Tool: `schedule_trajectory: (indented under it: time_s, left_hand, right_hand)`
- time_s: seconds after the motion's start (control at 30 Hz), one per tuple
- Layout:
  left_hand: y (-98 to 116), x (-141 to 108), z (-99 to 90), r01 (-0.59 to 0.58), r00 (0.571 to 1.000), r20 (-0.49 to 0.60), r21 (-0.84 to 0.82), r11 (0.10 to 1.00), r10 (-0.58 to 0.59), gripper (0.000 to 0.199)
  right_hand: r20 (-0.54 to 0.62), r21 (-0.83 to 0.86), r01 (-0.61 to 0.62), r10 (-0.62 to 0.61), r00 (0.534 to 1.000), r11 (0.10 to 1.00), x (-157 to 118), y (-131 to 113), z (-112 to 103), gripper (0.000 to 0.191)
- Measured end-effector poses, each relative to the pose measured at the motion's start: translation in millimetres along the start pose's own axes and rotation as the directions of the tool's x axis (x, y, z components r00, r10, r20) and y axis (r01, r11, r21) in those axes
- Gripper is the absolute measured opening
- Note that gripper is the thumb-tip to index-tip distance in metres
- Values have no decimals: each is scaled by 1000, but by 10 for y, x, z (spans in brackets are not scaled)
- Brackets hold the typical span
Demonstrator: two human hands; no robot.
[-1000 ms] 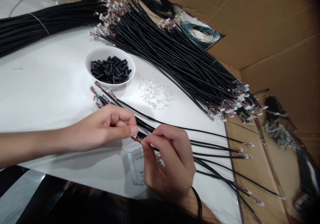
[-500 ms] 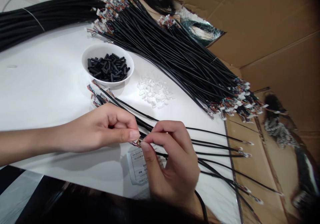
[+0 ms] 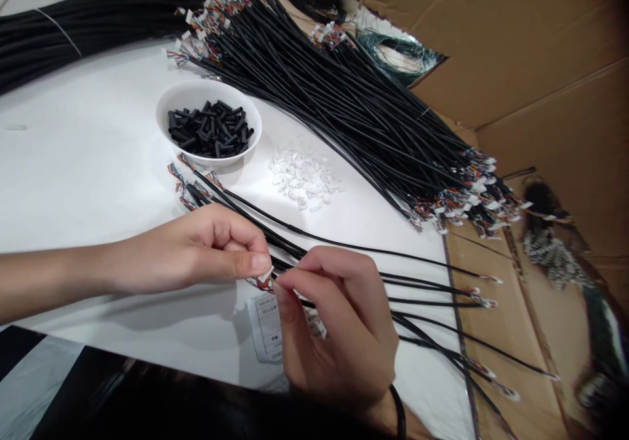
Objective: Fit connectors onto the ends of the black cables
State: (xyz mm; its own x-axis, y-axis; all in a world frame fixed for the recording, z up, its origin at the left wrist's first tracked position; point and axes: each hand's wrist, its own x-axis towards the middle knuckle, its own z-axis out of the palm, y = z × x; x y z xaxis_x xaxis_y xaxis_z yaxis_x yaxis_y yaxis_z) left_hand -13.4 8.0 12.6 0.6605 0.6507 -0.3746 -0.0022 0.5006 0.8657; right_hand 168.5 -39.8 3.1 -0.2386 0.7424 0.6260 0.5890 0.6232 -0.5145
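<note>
My left hand [image 3: 221, 247] is closed in a pinch on a small white connector [image 3: 266, 275] with thin coloured wires [image 3: 265, 286] running from it. Close by on the right, my right hand [image 3: 339, 329] pinches the wires between thumb and forefinger; its fingertips hide the exact grip. Beneath both hands several loose black cables [image 3: 344, 242] lie across the white table, their coloured wire ends [image 3: 181, 181] bare at the left. A printed label [image 3: 265, 329] lies partly under my right hand.
Behind my hands stand a white bowl [image 3: 162, 122] of short black tubes [image 3: 211, 129] and a heap of small white pieces [image 3: 304, 177]. A large pile of black cables [image 3: 339, 106] and a tied bundle [image 3: 98, 24] lie farther back. Cardboard [image 3: 531, 54] borders the right.
My right hand has shifted slightly down, and the fingertips of both hands are a little farther apart. More of the white connector now shows. The camera view has moved slightly.
</note>
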Motion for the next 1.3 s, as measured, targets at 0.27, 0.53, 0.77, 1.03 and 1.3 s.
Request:
schedule_trajectory:
  time_s: [0.27,0.53,0.77,1.03,1.3]
  left_hand:
    - [-12,1,-7,22,1000,3,-5,1000,-22,23]
    - [42,-19,30,62,998,-5,-11,998,-62,25]
    - [-41,15,2,-7,999,38,83,996,4,25]
    - [-71,-35,14,-262,959,13,410,874,282,11]
    - [-110,-30,-80,-525,792,127,642,559,597,19]
  right_hand:
    - [-33,-40,128,-130,991,991,-32,71,35,24]
    - [-103,-116,135,-147,984,984,-9,44,73,14]
    - [-83,-113,86,-96,992,990,-31,5,69,17]
    - [13,-1,16,-16,1000,1000,3,20,-12,18]
    - [36,18,7,-7,999,1000,11,37,-25,15]
